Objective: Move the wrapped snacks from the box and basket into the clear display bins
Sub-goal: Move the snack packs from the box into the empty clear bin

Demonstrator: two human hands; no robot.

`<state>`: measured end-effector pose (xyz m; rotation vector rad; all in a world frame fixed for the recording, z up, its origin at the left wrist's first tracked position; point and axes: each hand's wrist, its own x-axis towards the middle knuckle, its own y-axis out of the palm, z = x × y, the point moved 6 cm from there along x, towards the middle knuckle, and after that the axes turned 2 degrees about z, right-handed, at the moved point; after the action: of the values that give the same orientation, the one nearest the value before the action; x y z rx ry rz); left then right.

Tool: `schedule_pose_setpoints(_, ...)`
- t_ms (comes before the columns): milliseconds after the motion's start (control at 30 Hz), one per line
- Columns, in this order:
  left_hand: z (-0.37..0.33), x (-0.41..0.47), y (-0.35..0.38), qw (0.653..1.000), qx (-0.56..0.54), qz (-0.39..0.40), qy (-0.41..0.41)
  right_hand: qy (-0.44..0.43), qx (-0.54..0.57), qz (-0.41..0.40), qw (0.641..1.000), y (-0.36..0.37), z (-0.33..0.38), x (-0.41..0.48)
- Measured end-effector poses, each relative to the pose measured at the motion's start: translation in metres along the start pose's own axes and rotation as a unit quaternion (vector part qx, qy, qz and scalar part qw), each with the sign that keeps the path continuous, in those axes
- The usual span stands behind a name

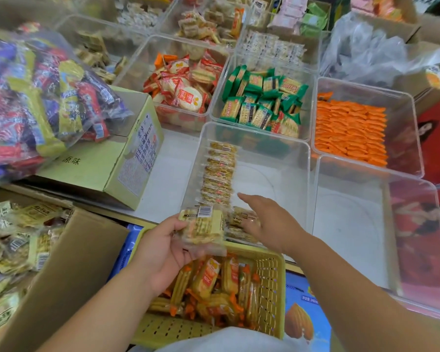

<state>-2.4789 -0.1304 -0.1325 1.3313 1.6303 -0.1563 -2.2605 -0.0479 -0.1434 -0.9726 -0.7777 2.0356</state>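
The pale green carton point(97, 168) bore "原味" on its top; its side print was too blurred to read. A blue almond package point(308, 308) showed "净含量" and a number starting 245. The wrapped snack pack point(203, 227) carried a barcode, digits illegible.

shop | clear display bins point(310, 148) of wrapped snacks point(262, 100) | cartons point(107, 171)

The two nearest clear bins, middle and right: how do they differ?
The middle bin holds a row of wrapped snacks along its left wall; the right bin shows none. The right hand reaches into the middle bin, not the right bin. Both are clear plastic.
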Motion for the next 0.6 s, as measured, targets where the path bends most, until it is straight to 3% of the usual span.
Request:
schedule_pose_setpoints(100, 0.001, -0.006, 0.010, 0.999, -0.028, 0.039, -0.023, -0.118, 0.034, -0.048, 0.991, -0.016, 0.044, -0.036)
schedule_pose_setpoints(233, 0.009, -0.014, 0.028, 0.989, 0.066, 0.107, -0.076, -0.194, 0.060, -0.159, 0.966, -0.027, 0.068, -0.071)
schedule_pose_setpoints(333, 0.015, -0.015, 0.035, 0.972, 0.177, 0.126, -0.089, -0.112, 0.200, -0.170, 0.958, -0.024, 0.057, -0.083)
schedule_pose_setpoints(433, 0.021, -0.016, 0.035, 0.953, 0.286, 0.085, -0.042, -0.023, 0.385, -0.179, 0.905, -0.018, 0.045, -0.090)
schedule_pose_setpoints(500, 0.021, -0.018, 0.039, 0.952, 0.295, 0.085, 0.015, 0.011, 0.465, -0.169, 0.869, -0.010, 0.043, -0.094)
schedule_pose_setpoints(600, 0.016, -0.024, 0.047, 0.958, 0.256, 0.099, 0.080, 0.049, 0.480, -0.146, 0.864, 0.001, 0.042, -0.099)
